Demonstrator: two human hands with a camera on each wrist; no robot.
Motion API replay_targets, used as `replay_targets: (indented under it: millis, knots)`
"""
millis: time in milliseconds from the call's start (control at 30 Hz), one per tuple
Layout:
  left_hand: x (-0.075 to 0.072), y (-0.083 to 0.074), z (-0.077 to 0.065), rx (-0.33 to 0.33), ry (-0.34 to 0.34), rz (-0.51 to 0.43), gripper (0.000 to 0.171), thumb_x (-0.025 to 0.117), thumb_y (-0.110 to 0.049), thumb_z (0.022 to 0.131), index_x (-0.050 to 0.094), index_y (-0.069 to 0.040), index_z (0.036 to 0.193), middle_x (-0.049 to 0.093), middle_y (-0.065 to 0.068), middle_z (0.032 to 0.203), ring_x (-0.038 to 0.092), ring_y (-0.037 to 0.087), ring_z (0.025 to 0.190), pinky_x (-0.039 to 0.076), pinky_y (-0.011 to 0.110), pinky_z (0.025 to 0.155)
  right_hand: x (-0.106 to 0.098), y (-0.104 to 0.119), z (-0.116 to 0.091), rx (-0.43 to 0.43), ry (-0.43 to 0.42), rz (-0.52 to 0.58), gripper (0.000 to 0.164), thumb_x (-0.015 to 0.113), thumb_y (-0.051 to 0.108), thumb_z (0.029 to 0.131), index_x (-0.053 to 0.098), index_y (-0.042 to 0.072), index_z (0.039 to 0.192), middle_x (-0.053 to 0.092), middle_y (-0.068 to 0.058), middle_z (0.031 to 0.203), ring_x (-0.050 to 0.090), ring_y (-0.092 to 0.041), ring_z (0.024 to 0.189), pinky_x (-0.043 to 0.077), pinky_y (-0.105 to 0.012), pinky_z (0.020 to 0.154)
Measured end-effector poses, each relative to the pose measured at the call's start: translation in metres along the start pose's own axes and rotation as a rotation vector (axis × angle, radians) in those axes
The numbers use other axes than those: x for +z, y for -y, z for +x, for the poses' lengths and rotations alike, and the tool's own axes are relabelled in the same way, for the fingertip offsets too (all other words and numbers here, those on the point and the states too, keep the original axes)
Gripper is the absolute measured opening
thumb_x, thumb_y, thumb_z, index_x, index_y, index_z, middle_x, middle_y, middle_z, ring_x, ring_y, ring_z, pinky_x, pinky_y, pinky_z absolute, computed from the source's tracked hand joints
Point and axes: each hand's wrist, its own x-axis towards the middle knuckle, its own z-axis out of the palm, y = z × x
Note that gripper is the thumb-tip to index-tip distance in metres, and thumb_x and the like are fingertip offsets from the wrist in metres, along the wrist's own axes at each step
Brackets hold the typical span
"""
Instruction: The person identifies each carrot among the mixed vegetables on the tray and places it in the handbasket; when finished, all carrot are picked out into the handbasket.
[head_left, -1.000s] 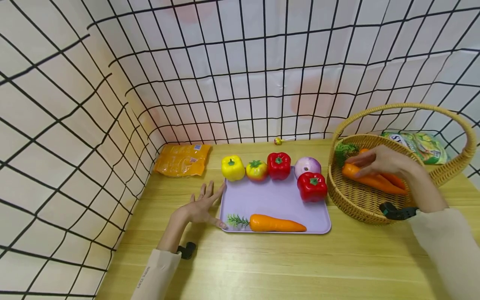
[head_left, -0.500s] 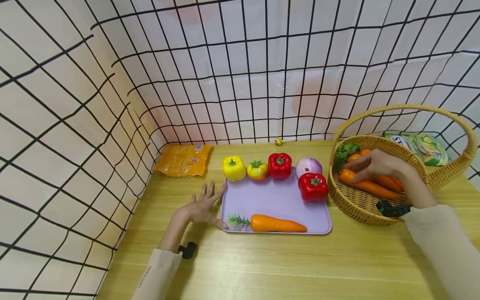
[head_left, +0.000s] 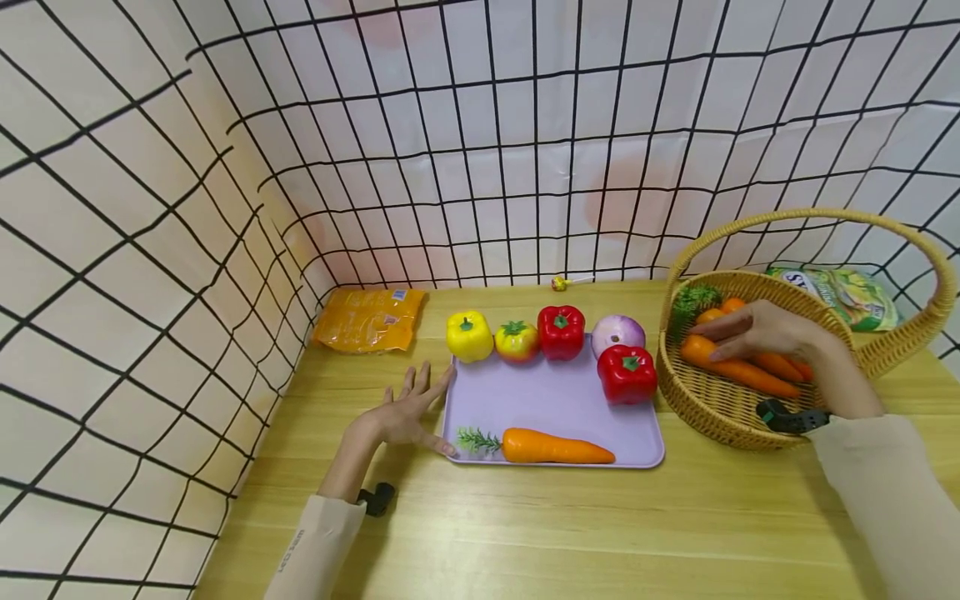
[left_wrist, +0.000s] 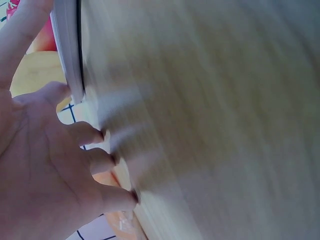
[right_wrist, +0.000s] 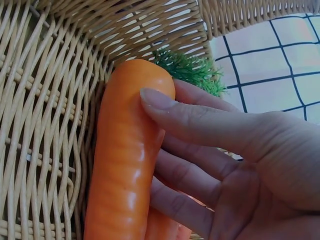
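My right hand reaches into the wicker basket. Thumb and fingers grip the thick end of an orange carrot, which lies tilted inside. In the right wrist view, the thumb presses one side of this carrot, and the fingers lie along the other. More carrots are partly hidden under the hand, near green leafy tops. My left hand spreads its fingers at the left edge of the lilac tray, holding nothing. In the left wrist view, several fingertips of that hand touch the wooden table.
A leafy carrot lies along the tray's front. Behind it sit a yellow pepper, a red-yellow tomato, red peppers and an onion. An orange packet, lollipop and green packet lie further back.
The right hand has shifted the gripped carrot slightly left within the basket, uncovering more of the other carrots. The left hand stays put at the tray's edge.
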Motion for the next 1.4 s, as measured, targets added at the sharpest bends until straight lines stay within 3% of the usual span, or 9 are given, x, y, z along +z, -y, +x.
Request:
replay_targets:
  millis: [333, 700, 833, 1000, 1067, 1200, 1300, 1400]
  knots:
    - [0.0, 0.0, 0.0, 0.004, -0.003, 0.003, 0.128, 0.085, -0.051, 0.08, -0.004, -0.024, 0.168, -0.023, 0.025, 0.169, -0.02, 0.048, 0.157, -0.008, 0.079, 0.12, -0.002, 0.001, 0.0, 0.002, 0.015, 0.027, 0.062, 0.08, 0.031, 0.091, 0.061, 0.002, 0.143, 0.063, -0.025, 0.141, 0.054, -0.049, 0.135, 0.05, -0.016, 0.085]
    - [0.0, 0.001, 0.0, 0.007, 0.004, 0.003, 0.128, 0.084, -0.053, 0.08, -0.005, -0.025, 0.167, -0.024, 0.024, 0.169, -0.023, 0.047, 0.156, -0.009, 0.078, 0.12, -0.002, 0.001, 0.0, -0.018, 0.028, -0.002, 0.06, 0.079, 0.031, 0.091, 0.062, 0.002, 0.142, 0.063, -0.024, 0.142, 0.057, -0.046, 0.133, 0.051, -0.017, 0.087]
    - [0.0, 0.0, 0.0, 0.009, 0.0, 0.005, 0.127, 0.084, -0.052, 0.081, -0.004, -0.025, 0.167, -0.024, 0.025, 0.169, -0.022, 0.048, 0.156, -0.009, 0.078, 0.12, -0.002, 0.001, 0.0, -0.023, 0.025, -0.013, 0.06, 0.079, 0.03, 0.092, 0.062, 0.002, 0.142, 0.063, -0.024, 0.142, 0.057, -0.045, 0.133, 0.051, -0.022, 0.089]
    - [0.0, 0.001, 0.0, 0.002, -0.002, 0.005, 0.128, 0.085, -0.052, 0.08, -0.004, -0.025, 0.167, -0.024, 0.025, 0.169, -0.021, 0.048, 0.157, -0.008, 0.078, 0.12, -0.002, 0.002, 0.0, -0.04, 0.011, -0.03, 0.056, 0.077, 0.031, 0.093, 0.064, 0.005, 0.141, 0.064, -0.021, 0.142, 0.052, -0.047, 0.137, 0.051, -0.045, 0.103]
    - [0.0, 0.001, 0.0, 0.003, -0.001, 0.004, 0.128, 0.085, -0.051, 0.08, -0.004, -0.025, 0.167, -0.023, 0.025, 0.169, -0.021, 0.048, 0.157, -0.008, 0.079, 0.12, -0.003, 0.005, -0.002, -0.046, 0.005, -0.033, 0.053, 0.076, 0.033, 0.094, 0.066, 0.008, 0.14, 0.065, -0.018, 0.142, 0.053, -0.042, 0.137, 0.05, -0.046, 0.105]
    - [0.0, 0.0, 0.001, 0.003, 0.001, 0.005, 0.127, 0.085, -0.052, 0.081, -0.004, -0.025, 0.167, -0.024, 0.025, 0.169, -0.021, 0.048, 0.157, -0.008, 0.078, 0.12, -0.01, 0.015, -0.009, -0.063, -0.003, -0.054, 0.049, 0.07, 0.038, 0.099, 0.066, 0.014, 0.141, 0.065, -0.013, 0.144, 0.059, -0.007, 0.126, 0.05, -0.025, 0.098]
    - [0.0, 0.0, 0.001, 0.002, 0.001, 0.004, 0.127, 0.085, -0.051, 0.081, -0.004, -0.025, 0.167, -0.024, 0.024, 0.169, -0.022, 0.047, 0.157, -0.008, 0.078, 0.12, -0.018, 0.026, -0.018, -0.083, -0.005, -0.083, 0.05, 0.065, 0.04, 0.102, 0.062, 0.014, 0.145, 0.065, -0.013, 0.144, 0.056, 0.011, 0.115, 0.051, -0.025, 0.096]
    - [0.0, 0.0, 0.001, -0.001, 0.001, 0.002, 0.127, 0.085, -0.05, 0.081, -0.004, -0.025, 0.167, -0.024, 0.024, 0.169, -0.021, 0.048, 0.157, -0.008, 0.078, 0.12, -0.022, 0.038, -0.028, -0.092, -0.006, -0.086, 0.051, 0.061, 0.039, 0.104, 0.059, 0.012, 0.147, 0.064, -0.015, 0.145, 0.054, 0.017, 0.112, 0.052, -0.025, 0.096]
